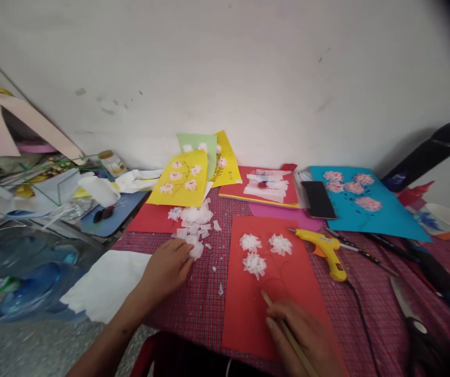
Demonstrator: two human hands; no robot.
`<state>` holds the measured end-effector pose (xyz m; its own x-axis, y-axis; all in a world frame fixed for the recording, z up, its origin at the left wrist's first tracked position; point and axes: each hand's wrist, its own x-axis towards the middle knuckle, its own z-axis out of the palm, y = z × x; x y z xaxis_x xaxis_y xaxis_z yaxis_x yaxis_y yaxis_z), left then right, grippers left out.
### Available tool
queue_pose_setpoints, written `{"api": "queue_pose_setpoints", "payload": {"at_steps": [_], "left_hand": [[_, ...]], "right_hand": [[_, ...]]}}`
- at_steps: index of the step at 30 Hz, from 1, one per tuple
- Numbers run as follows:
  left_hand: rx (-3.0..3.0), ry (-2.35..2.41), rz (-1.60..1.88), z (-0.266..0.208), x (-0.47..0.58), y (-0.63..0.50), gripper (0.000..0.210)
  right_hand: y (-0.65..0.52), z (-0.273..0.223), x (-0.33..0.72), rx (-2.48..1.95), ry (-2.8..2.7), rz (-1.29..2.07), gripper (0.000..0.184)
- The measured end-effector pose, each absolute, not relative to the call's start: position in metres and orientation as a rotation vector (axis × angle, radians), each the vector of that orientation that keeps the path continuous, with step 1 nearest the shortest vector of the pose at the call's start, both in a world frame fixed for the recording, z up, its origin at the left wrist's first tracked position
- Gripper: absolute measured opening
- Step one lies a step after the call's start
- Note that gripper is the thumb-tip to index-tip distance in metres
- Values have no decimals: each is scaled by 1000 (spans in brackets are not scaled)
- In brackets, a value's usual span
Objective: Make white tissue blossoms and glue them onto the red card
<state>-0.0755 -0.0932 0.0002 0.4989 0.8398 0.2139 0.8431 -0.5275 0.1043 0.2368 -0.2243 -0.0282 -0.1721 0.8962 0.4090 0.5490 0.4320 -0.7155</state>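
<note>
My left hand [172,262] reaches to a heap of small white tissue paper pieces [197,215], its fingers closed at the edge of one tissue paper piece [197,248]. In my right hand [301,330] is a thin wooden stick [293,343], possibly a brush or pencil, its tip pointing at the red sheet [244,319] below. Three ruffled white tissue flowers [254,264] sit on the upper part of that sheet, near faint curved lines. The far end of the stick runs out of view.
Right of the sheet lie a yellow glue gun [325,248] with its cord, a phone [319,199], scissors [415,319] and a blue sheet with pink flowers [397,225]. Behind are a yellow flower card [162,195] and tissue strips [266,191]. A white sheet [109,280] is at left.
</note>
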Motion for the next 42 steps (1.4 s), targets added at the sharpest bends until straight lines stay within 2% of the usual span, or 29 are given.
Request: {"api": "queue_pose_setpoints", "payload": {"at_steps": [5, 8, 11, 16, 21, 24, 26, 28, 30, 32, 34, 37, 42], "left_hand": [[-2781, -1536, -301, -4, -62, -84, 19], [-2754, -1591, -350, -6, -62, -81, 25], [-2727, -1712, -511, -6, -67, -81, 28], [-2642, -2112, -966, 4, -69, -88, 23], [-2746, -2298, -1274, 14, -54, -99, 23], [-2885, -2241, -1297, 18, -38, -95, 22], [-2999, -2175, -1310, 20, -24, -85, 23], [-3120, -2080, -1343, 20, -10, -72, 23], [-3208, -1993, -1398, 16, 4, -58, 22], [-3242, -1944, -1485, 6, 14, -49, 21], [-3249, -1918, -1571, -6, 18, -44, 22], [-3283, -1889, -1613, -22, 14, -48, 23], [-3412, -1822, -1614, -26, 8, -60, 20]], "right_hand": [[-224, -30, 237, -1232, -1883, 513, 12], [-224, -32, 237, -1236, -1879, 523, 10], [-225, -32, 237, -1244, -1873, 523, 10], [-227, -34, 240, -1255, -1866, 493, 11], [-234, -47, 244, -1421, -1945, 205, 26], [-242, -50, 249, -1718, -2066, 6, 42], [-244, -42, 257, -1903, -2148, -35, 55], [-238, -27, 272, -2059, -2166, -19, 61], [-220, -8, 292, -2219, -1999, -49, 46], [-195, 7, 316, -2393, -1742, -63, 38], [-167, 14, 337, -2449, -1576, 179, 33], [-136, 9, 358, -2425, -1543, 356, 17], [-125, -7, 363, -2276, -1391, 540, 22]]}}
